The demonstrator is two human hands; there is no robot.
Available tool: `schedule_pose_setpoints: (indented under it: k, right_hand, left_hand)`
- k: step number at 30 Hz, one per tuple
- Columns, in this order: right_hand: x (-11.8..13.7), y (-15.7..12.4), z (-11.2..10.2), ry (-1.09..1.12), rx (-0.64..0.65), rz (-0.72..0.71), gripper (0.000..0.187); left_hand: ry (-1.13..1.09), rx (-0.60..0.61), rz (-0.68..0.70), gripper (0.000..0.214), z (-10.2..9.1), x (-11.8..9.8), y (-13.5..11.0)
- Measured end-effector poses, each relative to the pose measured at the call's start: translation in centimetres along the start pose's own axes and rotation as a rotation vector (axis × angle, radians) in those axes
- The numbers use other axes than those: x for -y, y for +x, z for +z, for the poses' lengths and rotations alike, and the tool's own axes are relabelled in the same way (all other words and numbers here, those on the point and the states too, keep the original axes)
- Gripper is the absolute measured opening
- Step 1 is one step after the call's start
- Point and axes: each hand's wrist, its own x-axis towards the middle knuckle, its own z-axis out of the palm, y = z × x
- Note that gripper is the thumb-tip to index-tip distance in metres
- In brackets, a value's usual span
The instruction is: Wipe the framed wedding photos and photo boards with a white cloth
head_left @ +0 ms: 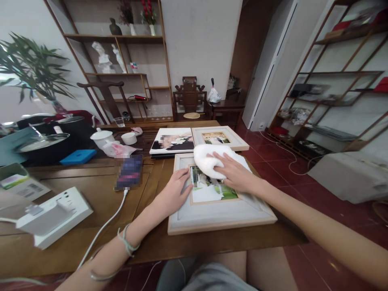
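A large white picture frame [206, 216] with a pale wooden edge lies flat near the table's front edge, a photo with green grass in its middle. My right hand [235, 171] grips a fluffy white cloth [209, 157] and presses it on the upper part of the frame, covering part of the photo. On the frame's left side rests my left hand [178, 190], its fingers stretched out and holding nothing. Just behind lie a second framed photo [236, 137] and a photo panel [156, 141] showing people in dark and white clothes.
Left on the wooden table [151, 230] are a white power strip [63, 218], a phone [129, 171] on a charging cable, a blue sponge-like block [78, 156], a dark pan [45, 145] and white cups. Shelves [115, 38] and a carved chair [190, 95] stand behind.
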Motion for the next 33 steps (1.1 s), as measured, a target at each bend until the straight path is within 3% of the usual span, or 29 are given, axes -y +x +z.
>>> schedule_pose_setpoints:
  k: [3, 6, 11, 15, 18, 22, 28, 30, 33]
  right_hand:
    - [-1.0, 1.4, 0.3, -0.052, -0.007, 0.047, 0.057]
    - [-0.3, 1.0, 0.1, 0.011, 0.050, 0.027, 0.056]
    - [3.0, -2.9, -2.3, 0.220, 0.176, -0.065, 0.054]
    - [5.8, -6.3, -5.3, 0.388, 0.315, -0.037, 0.054]
    - [6.7, -7.3, -6.1, 0.427, 0.358, -0.026, 0.056]
    - [5.3, -5.7, -3.8, 0.269, 0.230, 0.026, 0.059]
    - [0.6, -0.1, 0.6, -0.111, -0.026, 0.103, 0.067]
    - [-0.3, 1.3, 0.9, -0.171, -0.037, 0.108, 0.066]
    - [-0.6, 2.1, 0.6, -0.139, 0.045, 0.101, 0.062]
  left_hand:
    - [-0.013, -0.007, -0.009, 0.034, 0.0, 0.0, 0.0]
    - [-0.018, -0.015, -0.014, 0.033, 0.0, 0.0, 0.1]
    - [-0.007, -0.009, -0.007, 0.034, 0.1, 0.0, 0.1]
    - [0.007, -0.004, -0.009, 0.033, 0.1, -0.1, 0.0]
    - [0.010, -0.004, -0.010, 0.033, 0.1, -0.1, 0.0]
    - [0.017, 0.003, -0.004, 0.034, 0.1, -0.1, 0.1]
    - [0.023, 0.023, -0.010, 0.036, -0.2, -0.1, 0.1]
    - [0.024, 0.026, -0.017, 0.037, -0.2, -0.1, 0.1]
    - [0.016, 0.023, -0.027, 0.037, -0.1, 0.0, 0.2]
